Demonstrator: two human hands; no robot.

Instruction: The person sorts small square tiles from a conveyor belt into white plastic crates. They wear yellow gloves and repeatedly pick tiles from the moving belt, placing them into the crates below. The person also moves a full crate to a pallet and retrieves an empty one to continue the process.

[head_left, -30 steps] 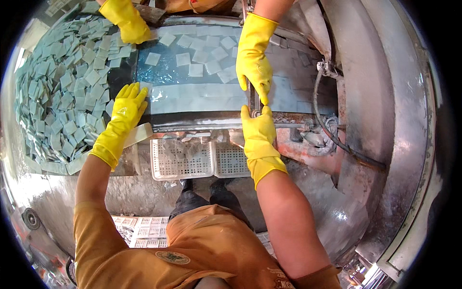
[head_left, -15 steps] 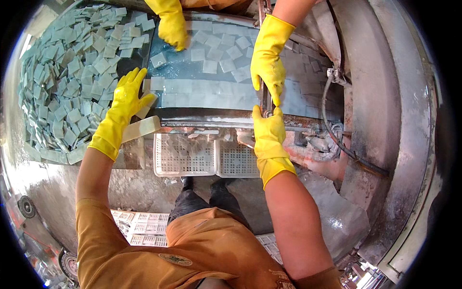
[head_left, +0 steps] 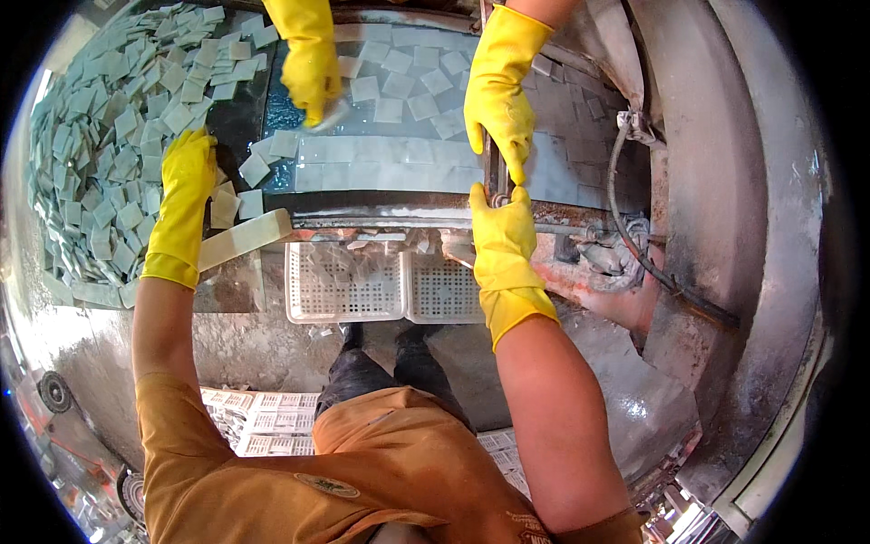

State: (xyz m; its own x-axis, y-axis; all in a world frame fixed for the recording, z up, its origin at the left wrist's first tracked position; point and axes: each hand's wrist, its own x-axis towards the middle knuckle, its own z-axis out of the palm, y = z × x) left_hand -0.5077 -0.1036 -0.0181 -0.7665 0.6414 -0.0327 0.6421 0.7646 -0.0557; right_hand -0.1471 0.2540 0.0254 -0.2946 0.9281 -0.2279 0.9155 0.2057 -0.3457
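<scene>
My left hand (head_left: 186,177), in a yellow rubber glove, rests at the right edge of a big heap of pale square stone tiles (head_left: 100,163). Its fingers reach flat over the tiles; the fingertips are slightly blurred. Loose tiles (head_left: 255,170) lie just right of it. My right hand (head_left: 505,236), gloved alike, grips the near end of a narrow metal bar (head_left: 495,172) that crosses the wet belt (head_left: 285,111), thumb and finger on either side. Tiles stand in neat rows (head_left: 390,163) along the belt's near side, while scattered ones (head_left: 399,85) lie farther back.
Across the belt, a co-worker's yellow-gloved hands show: one (head_left: 310,77) over a blurred tile, the other (head_left: 501,109) at the metal bar. A stone strip (head_left: 245,240) lies along the near edge. White perforated baskets (head_left: 344,313) stand below. A hose (head_left: 625,245) hangs right.
My left hand has moved left, away from the row's end and onto the heap's edge. The co-worker's hand on the left has come nearer over the belt. My right hand stays at the bar.
</scene>
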